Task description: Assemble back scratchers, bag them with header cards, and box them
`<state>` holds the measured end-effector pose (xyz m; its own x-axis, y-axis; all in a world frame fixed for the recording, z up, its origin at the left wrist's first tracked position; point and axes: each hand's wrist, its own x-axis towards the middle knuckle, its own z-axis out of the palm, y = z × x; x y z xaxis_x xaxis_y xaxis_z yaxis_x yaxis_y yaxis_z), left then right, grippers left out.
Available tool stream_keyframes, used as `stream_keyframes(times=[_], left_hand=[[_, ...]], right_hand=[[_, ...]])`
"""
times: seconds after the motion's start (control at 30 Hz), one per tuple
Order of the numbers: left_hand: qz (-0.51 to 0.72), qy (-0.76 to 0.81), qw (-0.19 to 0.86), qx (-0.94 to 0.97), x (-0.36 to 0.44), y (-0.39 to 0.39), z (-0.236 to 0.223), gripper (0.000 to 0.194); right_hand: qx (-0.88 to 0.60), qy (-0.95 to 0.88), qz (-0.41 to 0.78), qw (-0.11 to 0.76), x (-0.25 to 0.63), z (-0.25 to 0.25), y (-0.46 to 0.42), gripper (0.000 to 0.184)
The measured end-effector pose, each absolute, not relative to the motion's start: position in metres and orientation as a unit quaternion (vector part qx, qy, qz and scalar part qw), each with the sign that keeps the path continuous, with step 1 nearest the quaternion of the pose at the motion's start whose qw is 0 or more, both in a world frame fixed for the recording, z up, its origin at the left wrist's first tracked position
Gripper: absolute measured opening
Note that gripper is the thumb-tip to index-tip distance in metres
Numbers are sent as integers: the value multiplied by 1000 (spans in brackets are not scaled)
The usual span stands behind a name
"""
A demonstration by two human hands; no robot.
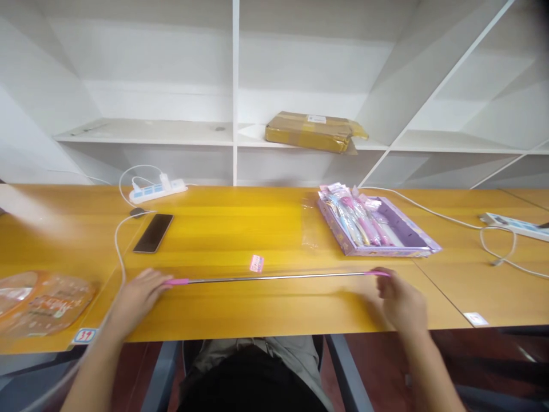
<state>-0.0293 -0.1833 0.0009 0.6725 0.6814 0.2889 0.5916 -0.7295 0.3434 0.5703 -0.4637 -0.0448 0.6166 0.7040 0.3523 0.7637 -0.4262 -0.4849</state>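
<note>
A thin silver telescopic rod (274,278) with pink ends is stretched out level above the front of the yellow table. My left hand (140,294) is closed on its pink left end. At the other side my right hand (401,300) pinches the pink right end, whose exact shape is partly covered by the fingers. Just behind the rod a small pink card (257,264) lies on the table. Further back on the right, a purple tray (394,250) holds several long pink and blue items in clear wrappers (354,217).
A black phone (153,233) and a white power strip (158,191) with cables are on the left. An orange-printed plastic bag (47,300) lies at the left front. Beside the tray is clear film (309,223). A taped carton (313,130) rests on the shelf; another power strip (517,225) is right.
</note>
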Motion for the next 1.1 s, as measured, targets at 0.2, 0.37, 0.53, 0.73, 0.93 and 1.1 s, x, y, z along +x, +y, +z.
stream_keyframes(times=[0.2, 0.37, 0.53, 0.73, 0.93, 1.1], left_hand=[[185, 401, 155, 884, -33, -183, -21, 44], [211, 438, 148, 861, -12, -187, -30, 45], [218, 431, 166, 860, -16, -186, -27, 43], [199, 441, 168, 859, -17, -187, -26, 40], [218, 435, 162, 859, -13, -188, -24, 45], [203, 393, 177, 879, -11, -192, -20, 42]], right_hand=[[-881, -382, 1, 278, 613, -70, -480, 40], [-906, -360, -30, 221, 602, -77, -469, 46], [-897, -368, -38, 242, 603, -80, -474, 42], [-896, -371, -47, 241, 602, -79, -474, 43], [-898, -367, -41, 240, 597, -75, -473, 43], [-931, -290, -52, 217, 594, -71, -463, 41]])
